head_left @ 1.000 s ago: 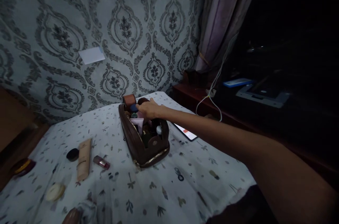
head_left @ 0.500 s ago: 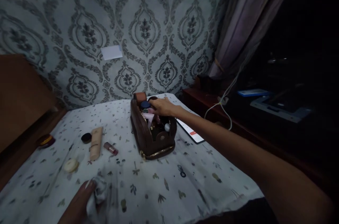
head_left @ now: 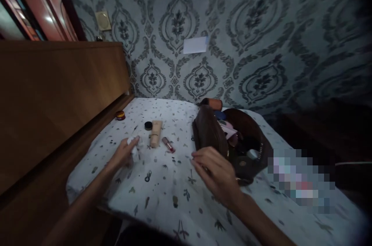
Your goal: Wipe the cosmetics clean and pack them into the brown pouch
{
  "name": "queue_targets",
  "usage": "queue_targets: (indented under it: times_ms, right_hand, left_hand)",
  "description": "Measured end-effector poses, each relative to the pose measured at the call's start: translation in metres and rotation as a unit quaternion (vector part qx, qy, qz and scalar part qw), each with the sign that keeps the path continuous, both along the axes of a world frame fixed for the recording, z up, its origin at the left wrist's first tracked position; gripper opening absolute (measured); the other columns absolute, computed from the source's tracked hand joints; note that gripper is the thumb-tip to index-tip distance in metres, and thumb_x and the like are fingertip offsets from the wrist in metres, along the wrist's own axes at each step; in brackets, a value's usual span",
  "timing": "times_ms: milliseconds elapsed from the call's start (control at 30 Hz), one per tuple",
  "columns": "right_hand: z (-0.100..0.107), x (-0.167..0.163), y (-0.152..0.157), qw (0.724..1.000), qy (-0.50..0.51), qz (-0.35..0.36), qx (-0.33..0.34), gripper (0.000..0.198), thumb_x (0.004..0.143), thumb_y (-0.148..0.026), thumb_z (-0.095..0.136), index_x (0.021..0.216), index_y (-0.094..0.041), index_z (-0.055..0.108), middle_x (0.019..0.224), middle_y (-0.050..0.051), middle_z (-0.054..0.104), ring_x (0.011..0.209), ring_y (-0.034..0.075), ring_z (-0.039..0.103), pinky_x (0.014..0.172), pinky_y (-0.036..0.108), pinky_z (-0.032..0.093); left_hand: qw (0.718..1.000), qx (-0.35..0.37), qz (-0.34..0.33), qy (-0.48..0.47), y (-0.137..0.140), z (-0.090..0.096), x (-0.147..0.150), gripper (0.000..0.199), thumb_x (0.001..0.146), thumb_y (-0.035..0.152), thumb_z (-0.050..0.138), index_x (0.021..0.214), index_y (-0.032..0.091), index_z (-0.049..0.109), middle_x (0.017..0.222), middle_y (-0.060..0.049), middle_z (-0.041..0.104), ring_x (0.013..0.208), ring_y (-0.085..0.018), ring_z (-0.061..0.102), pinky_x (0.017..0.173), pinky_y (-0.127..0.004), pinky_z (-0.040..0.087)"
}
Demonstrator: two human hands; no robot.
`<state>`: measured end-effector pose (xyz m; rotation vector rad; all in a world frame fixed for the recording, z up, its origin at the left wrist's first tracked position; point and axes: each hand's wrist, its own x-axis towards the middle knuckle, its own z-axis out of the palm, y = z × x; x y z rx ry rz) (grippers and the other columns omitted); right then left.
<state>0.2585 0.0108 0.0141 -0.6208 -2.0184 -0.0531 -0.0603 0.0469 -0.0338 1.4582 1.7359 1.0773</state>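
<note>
My left hand (head_left: pixel 123 153) is closed around a crumpled white cloth (head_left: pixel 133 148) above the left part of the bed sheet. In front of the brown toiletry bag (head_left: pixel 203 129), my right hand (head_left: pixel 216 172) has its fingertips drawn together; a tiny pale speck shows there, too small to name. The bag gapes open, with a pink item (head_left: pixel 229 131) and a dark blue round lid (head_left: pixel 220 115) inside. Between my hands and the wall lie a beige squeeze tube (head_left: pixel 156 133), a black round lid (head_left: pixel 148 126) and a small pinkish lipstick-like tube (head_left: pixel 168 144).
A small dark jar with a yellow band (head_left: pixel 120 115) sits near the wooden board (head_left: pixel 66 91) on the left. Behind the bag lies an orange-brown cylinder (head_left: pixel 215 104). A pixelated patch covers something flat at right. Patterned wallpaper (head_left: pixel 177 25) backs the sheet.
My right hand has come out of the bag and moved toward the near left. The view has swung left. The bag now appears wider open. My left hand still holds the cloth.
</note>
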Motion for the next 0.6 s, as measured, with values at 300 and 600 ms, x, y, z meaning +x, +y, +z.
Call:
queue_targets:
  times_ms: [300,600]
  right_hand:
    - [-0.061,-0.090,0.011,0.951,-0.027,0.076,-0.299,0.019,0.091,-0.020,0.059,0.073,-0.018,0.065,0.071,0.002,0.066,0.068,0.015,0.061,0.065,0.025,0.046]
    - [-0.097,-0.110,0.014,0.862,0.111,0.043,-0.493,0.020,0.079,-0.029,0.065,0.062,-0.019,0.062,0.060,-0.003,0.055,0.058,0.011,0.048,0.055,0.022,0.037]
  left_hand:
    - [0.951,0.045,0.142,0.270,0.120,0.040,-0.099,0.035,0.085,0.031,0.051,0.115,0.018,0.063,0.118,-0.016,0.062,0.109,-0.032,0.061,0.092,-0.042,0.046]
    - [0.950,0.088,0.000,0.299,0.162,0.032,-0.119,0.029,0.069,0.038,0.065,0.052,0.020,0.050,0.041,0.001,0.045,0.045,-0.019,0.047,0.059,-0.034,0.046]
